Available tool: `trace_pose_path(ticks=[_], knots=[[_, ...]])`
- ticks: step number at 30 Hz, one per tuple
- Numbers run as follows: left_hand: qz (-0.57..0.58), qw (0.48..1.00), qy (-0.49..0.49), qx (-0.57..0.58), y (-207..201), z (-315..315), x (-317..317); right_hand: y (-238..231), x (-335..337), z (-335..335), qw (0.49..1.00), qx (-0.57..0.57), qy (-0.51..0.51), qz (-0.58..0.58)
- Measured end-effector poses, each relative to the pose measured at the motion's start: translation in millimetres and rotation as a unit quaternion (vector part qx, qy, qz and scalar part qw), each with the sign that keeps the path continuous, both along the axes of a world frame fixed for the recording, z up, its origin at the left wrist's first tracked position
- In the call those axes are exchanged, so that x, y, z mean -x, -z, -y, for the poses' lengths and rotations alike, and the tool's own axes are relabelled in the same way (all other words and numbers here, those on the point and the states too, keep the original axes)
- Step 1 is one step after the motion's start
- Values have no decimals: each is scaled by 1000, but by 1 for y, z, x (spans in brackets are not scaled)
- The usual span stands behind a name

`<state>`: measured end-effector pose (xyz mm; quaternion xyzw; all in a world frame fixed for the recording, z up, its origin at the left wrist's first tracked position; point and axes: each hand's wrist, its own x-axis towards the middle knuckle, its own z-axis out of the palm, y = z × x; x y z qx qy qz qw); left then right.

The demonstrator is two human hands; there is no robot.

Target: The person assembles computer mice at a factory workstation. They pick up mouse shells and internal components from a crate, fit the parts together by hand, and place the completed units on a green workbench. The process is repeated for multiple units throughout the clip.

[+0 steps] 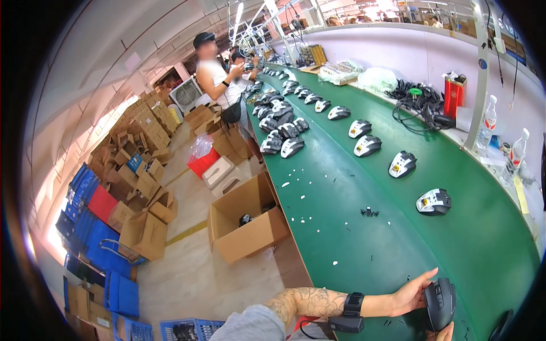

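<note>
On the green conveyor belt [398, 238], at its near end, the left hand [410, 295] cups a black computer mouse [439, 303] from the left, thumb spread over its top. Only the fingertips of the right hand [442, 334] show at the frame's lower edge, touching the mouse from below; their grip cannot be told. Further up the belt lies an unfinished mouse [433, 202], and beside the belt stands an open cardboard box [250, 219].

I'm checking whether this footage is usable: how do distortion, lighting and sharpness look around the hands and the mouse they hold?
Head view: strong fisheye bend, the green belt curving, corners black. Lighting even; window glare washes out the left rim. Left hand and the black computer mouse are fairly sharp; right hand is cut by the lower edge.
</note>
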<state>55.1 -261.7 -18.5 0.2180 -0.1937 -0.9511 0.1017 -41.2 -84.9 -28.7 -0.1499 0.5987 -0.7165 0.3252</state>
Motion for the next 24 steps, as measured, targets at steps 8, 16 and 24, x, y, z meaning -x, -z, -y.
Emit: trace_pose_path(ticks=[8,16,24], knots=[[-104,995,3,-4,5,-6,2,0,0,1,990,35,51,127],[-120,991,14,58,5,-20,13,-8,-8,13,990,39,74,118],[51,963,-89,250,17,54,114,-6,-23,22,999,35,12,8]])
